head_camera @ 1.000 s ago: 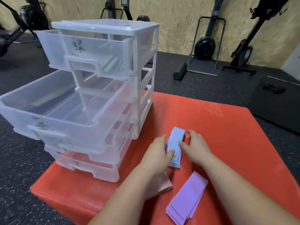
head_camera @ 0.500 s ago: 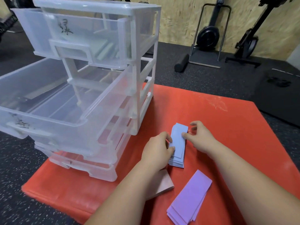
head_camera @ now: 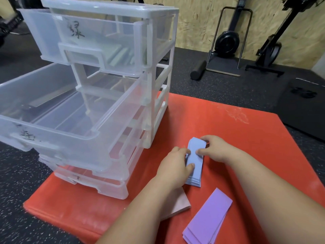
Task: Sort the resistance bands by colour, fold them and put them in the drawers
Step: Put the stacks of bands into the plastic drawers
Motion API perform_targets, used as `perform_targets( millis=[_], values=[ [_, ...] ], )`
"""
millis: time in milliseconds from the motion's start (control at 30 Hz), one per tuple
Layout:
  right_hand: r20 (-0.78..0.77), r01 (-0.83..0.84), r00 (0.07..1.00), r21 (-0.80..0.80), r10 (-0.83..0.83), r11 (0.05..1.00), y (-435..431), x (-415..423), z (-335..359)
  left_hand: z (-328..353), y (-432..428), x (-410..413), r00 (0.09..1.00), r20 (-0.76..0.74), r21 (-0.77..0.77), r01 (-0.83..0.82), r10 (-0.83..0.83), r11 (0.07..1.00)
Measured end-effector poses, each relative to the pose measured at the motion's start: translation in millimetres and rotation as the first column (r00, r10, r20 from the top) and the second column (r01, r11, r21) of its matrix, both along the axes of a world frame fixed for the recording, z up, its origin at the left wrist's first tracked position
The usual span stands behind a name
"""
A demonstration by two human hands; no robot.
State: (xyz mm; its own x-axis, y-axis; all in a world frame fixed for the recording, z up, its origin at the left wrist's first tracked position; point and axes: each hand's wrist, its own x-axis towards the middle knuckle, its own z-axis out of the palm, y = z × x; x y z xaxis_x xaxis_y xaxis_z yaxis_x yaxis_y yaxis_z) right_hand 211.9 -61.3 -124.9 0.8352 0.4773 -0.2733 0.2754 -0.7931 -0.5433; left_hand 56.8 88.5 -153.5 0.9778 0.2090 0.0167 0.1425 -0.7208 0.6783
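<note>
A stack of folded light-blue bands (head_camera: 194, 164) lies on the red mat (head_camera: 237, 138). My left hand (head_camera: 175, 166) holds the stack's left edge, thumb on top. My right hand (head_camera: 213, 148) pinches the far end of the stack, which curls up over itself. Purple folded bands (head_camera: 207, 219) lie nearer to me on the right. A pink folded band (head_camera: 177, 205) shows partly under my left forearm. The clear plastic drawer unit (head_camera: 158, 81) stands at the left, with its top drawer (head_camera: 88, 41) holding green bands and its second drawer (head_camera: 61, 117) pulled far out.
Lower drawers (head_camera: 91, 182) stick out slightly and hold reddish bands. Beyond the mat's far edge are black rubber floor, a foam roller (head_camera: 198, 69), gym machines (head_camera: 228, 43) and a dark floor mat (head_camera: 306, 106) at the right.
My right hand has taken the far end of the blue stack and bent it up and back. My left hand shifted a little along the stack's left edge. The view moved closer to the drawers.
</note>
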Motion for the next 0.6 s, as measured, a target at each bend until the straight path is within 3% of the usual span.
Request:
perform_targets(
  millis=[233, 367, 433, 500, 600],
  values=[
    [0.045, 0.047, 0.998, 0.061, -0.050, 0.997, 10, -9, 8, 1, 3, 1, 1.000, -0.021, -0.046, 0.002, -0.002, 0.999],
    [0.136, -0.007, 0.990, 0.202, -0.021, 0.979, 10, -31, 13, 3, 9, 2, 0.994, 0.012, -0.161, -0.109, 0.113, 0.981],
    [0.126, -0.006, 0.991, 0.354, -0.042, 0.935, 7, -41, 18, 7, 12, 2, 0.990, 0.043, -0.269, -0.119, 0.135, 0.956],
    [0.023, 0.052, 0.997, 0.523, -0.076, 0.851, 4, -53, 28, 17, 11, 0, 0.989, 0.076, -0.398, -0.084, 0.125, 0.913],
    [-0.079, 0.109, 0.994, 0.662, -0.076, 0.741, -4, -72, 45, 36, 8, -11, 0.979, 0.155, -0.457, -0.050, 0.135, 0.888]
  ],
)
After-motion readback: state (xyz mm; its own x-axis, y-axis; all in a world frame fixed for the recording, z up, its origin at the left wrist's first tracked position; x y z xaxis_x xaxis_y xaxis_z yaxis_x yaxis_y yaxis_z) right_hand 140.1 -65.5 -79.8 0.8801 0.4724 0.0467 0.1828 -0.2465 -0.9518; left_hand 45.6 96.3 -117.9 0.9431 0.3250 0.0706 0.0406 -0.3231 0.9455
